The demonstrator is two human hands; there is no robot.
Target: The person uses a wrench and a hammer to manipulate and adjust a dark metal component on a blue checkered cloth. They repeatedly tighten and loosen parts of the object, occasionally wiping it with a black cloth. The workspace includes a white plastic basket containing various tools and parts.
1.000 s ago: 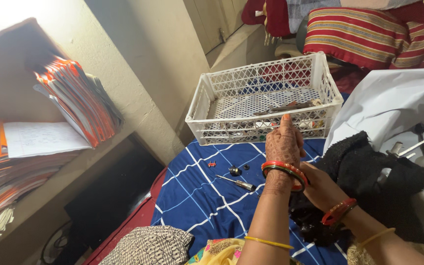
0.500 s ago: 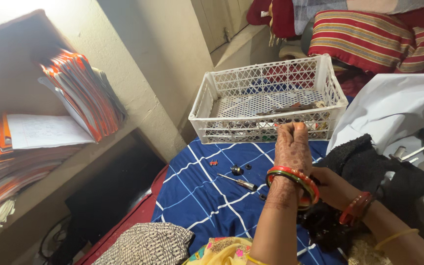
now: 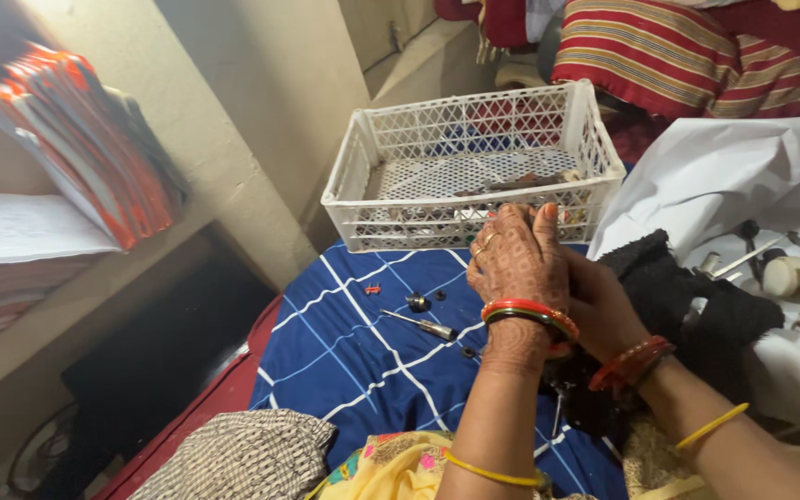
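Observation:
My left hand (image 3: 516, 259), patterned with henna and wearing red bangles, is raised with its back to me just in front of a white plastic basket (image 3: 400, 227). Its palm is hidden. My right hand (image 3: 599, 301) lies close behind it, mostly covered, against a black cloth (image 3: 696, 306). What either hand holds does not show. Left of the hands, on a blue checked sheet (image 3: 344, 361), lie a thin metal tool (image 3: 423, 324), a small round metal part (image 3: 416, 301) and a tiny red piece (image 3: 372, 289). The basket holds several small bits.
A stack of orange-edged files (image 3: 85, 148) leans on a shelf at the left, beside a pale wall (image 3: 261, 111). A white sheet (image 3: 715, 176) and a white cylinder (image 3: 789, 275) lie at the right. A striped cushion (image 3: 678, 56) sits behind the basket, and a woven cloth (image 3: 243, 458) lies near me.
My right hand has drawn in closer behind my left hand. The left hand stays in front of the basket, its fingers slightly more bent. The view has shifted a little.

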